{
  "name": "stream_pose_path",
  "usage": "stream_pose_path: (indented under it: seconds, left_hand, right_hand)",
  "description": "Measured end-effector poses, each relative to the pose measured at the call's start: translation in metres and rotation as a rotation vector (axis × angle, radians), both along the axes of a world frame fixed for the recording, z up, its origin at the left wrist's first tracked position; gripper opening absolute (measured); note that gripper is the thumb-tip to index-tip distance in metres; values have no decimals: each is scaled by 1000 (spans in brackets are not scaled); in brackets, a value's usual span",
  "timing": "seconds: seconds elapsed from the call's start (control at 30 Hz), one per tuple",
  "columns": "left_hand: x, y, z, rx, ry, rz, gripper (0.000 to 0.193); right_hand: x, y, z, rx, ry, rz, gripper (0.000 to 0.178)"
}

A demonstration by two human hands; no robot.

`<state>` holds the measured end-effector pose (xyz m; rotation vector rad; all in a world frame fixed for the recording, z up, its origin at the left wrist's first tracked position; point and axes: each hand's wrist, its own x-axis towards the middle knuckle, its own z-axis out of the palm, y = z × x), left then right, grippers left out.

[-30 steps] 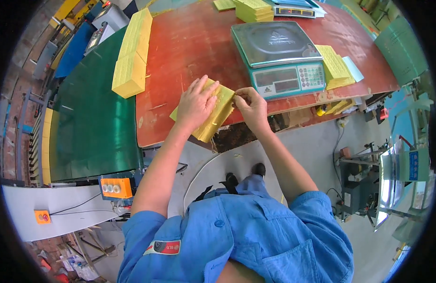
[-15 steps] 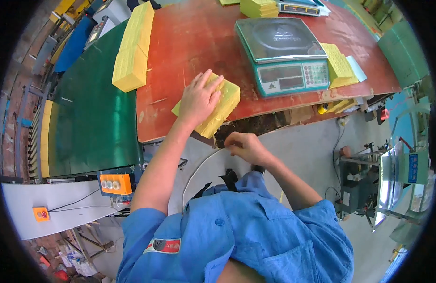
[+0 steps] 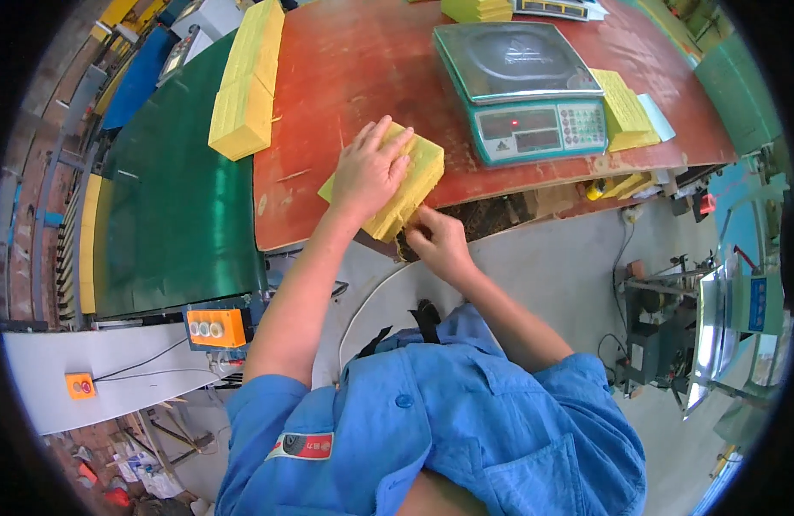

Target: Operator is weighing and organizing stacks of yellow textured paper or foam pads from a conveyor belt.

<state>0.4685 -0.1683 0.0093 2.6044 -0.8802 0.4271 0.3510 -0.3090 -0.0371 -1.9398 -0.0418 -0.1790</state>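
A stack of yellow, foam-like slabs (image 3: 426, 172) with ragged sides lies at an angle on the red tabletop's front edge. On top of it rests my left hand (image 3: 371, 175), its fingers stretched out and slightly apart. Just below the stack's near right side, my right hand (image 3: 440, 247) has its fingers curled together, the fingertips against the rough edge. Whatever they pinch there is too small to make out. Shreds hang from the stack's lower corner.
A teal weighing scale (image 3: 521, 95) stands right of the stack, with yellow slabs (image 3: 622, 112) beside it. A long row of yellow blocks (image 3: 242, 86) lines the table's left side, next to a green belt surface (image 3: 177, 198). An orange button box (image 3: 216, 328) sits below the belt.
My right hand has moved up from below to the stack's ragged edge. My left hand stays on top of the stack. A red light now shows on the scale's display.
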Motion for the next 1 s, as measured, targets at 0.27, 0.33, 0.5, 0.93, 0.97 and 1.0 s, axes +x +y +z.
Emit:
stream_pose_path:
  seconds: [0.27, 0.33, 0.5, 0.93, 0.97, 1.0]
  left_hand:
    - [2, 3, 1, 8, 11, -5, 42]
    - [0, 1, 2, 18, 12, -2, 42]
    - [2, -1, 1, 31, 17, 11, 43]
    - [6, -1, -2, 13, 29, -8, 43]
    - [3, 2, -1, 9, 30, -6, 43]
    - [2, 3, -1, 11, 31, -7, 43]
  right_hand:
    - [-25, -17, -35, -154, 236, 311, 21]
    - [-4, -16, -9, 28, 157, 24, 26]
    - [23, -5, 4, -197, 157, -43, 25]
    - [-41, -19, -82, -486, 267, 393, 17]
    - [-27, -18, -63, -310, 161, 220, 16]
    - [-15, -17, -43, -134, 55, 39, 16]
